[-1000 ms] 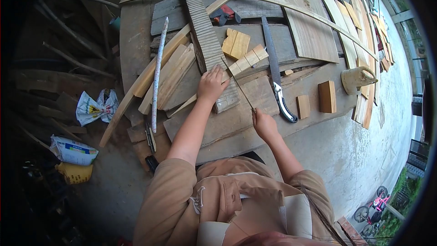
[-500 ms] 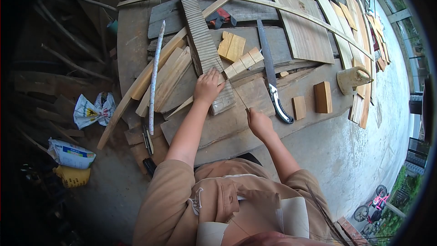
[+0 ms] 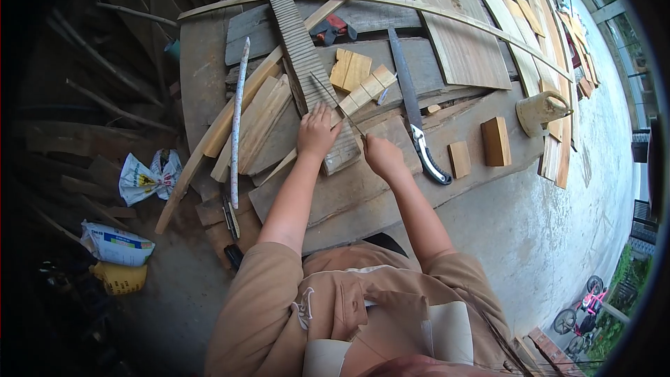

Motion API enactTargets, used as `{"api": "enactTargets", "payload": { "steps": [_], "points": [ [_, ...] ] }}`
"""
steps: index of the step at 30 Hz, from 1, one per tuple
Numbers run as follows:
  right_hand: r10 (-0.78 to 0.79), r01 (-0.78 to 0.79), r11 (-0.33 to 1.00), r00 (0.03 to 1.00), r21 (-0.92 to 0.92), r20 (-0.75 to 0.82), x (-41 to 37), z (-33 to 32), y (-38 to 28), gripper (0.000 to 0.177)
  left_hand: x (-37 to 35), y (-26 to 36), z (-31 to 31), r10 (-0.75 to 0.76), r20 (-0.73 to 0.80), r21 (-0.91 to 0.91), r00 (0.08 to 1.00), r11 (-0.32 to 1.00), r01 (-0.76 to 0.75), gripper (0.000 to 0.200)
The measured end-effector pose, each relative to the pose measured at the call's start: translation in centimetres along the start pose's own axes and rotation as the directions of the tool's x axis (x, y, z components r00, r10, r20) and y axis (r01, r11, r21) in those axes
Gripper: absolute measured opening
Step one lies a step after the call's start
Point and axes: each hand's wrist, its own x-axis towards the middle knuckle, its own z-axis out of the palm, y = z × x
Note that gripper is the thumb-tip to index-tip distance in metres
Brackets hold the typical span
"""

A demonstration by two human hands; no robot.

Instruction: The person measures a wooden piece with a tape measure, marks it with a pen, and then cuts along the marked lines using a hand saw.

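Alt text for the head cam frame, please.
A person's left hand rests on a ridged board while the right hand holds a thin strip angled across it. A handsaw and small wood blocks lie nearby on the plank workbench.

Both bare arms reach forward side by side, elbows slightly bent, the left hand point(image 3: 317, 132) lying palm down with its fingers spread flat, and the right hand point(image 3: 382, 156) just beside it, curled into a closed fist, knuckles up and wrist straight.
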Motion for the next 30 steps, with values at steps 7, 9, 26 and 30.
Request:
{"api": "enactTargets", "payload": {
  "steps": [7,9,26,30],
  "points": [
    [0.056,-0.057,0.997,0.998,-0.042,-0.017,-6.7,0.9,2.4,0.022,-0.2,0.0,-0.1,0.041,0.056,0.086,0.998,0.995,-0.046,0.047],
    [0.074,-0.074,0.996,0.997,-0.045,-0.007,-8.7,0.4,3.0,0.021,-0.2,0.0,0.0,0.017,0.073,0.044,0.997,0.999,-0.021,0.048],
    [-0.020,0.019,0.999,0.999,-0.034,-0.047,-2.9,1.1,2.0,0.018,-0.1,-0.1,0.2,0.086,0.031,0.083,0.996,0.993,-0.088,0.047],
    [0.058,-0.056,0.998,0.997,-0.029,0.044,-8.5,0.5,4.0,0.021,-0.2,-0.4,0.6,0.084,0.030,0.059,0.996,0.995,-0.086,0.048]
  ]
}}
